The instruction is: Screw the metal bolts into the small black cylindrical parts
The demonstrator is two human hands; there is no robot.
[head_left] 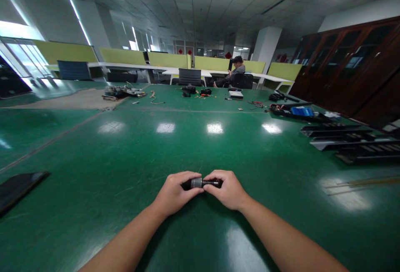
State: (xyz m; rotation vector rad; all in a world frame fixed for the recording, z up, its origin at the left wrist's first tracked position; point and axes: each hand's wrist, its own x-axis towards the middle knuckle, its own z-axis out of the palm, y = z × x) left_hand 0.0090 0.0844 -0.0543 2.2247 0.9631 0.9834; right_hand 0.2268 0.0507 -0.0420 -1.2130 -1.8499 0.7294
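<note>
Low in the middle of the head view, a small black and silver cylindrical part (196, 183) lies lengthwise between my hands, over the green tabletop (187, 151). My left hand (176, 192) is closed round its thicker left end, thumb and fingers pressed to the silver collar. My right hand (228, 190) pinches the thin dark shaft (211, 183) at the right end with thumb and fingertips. The two hands nearly touch at the fingertips. What lies inside the curl of each palm is partly hidden.
A dark flat object (20, 186) lies at the left edge. Black metal rails (362, 142) and a tray with blue items (300, 111) stand at the right. Small tools and wires (204, 91) lie along the far side. A person (237, 71) sits beyond the table.
</note>
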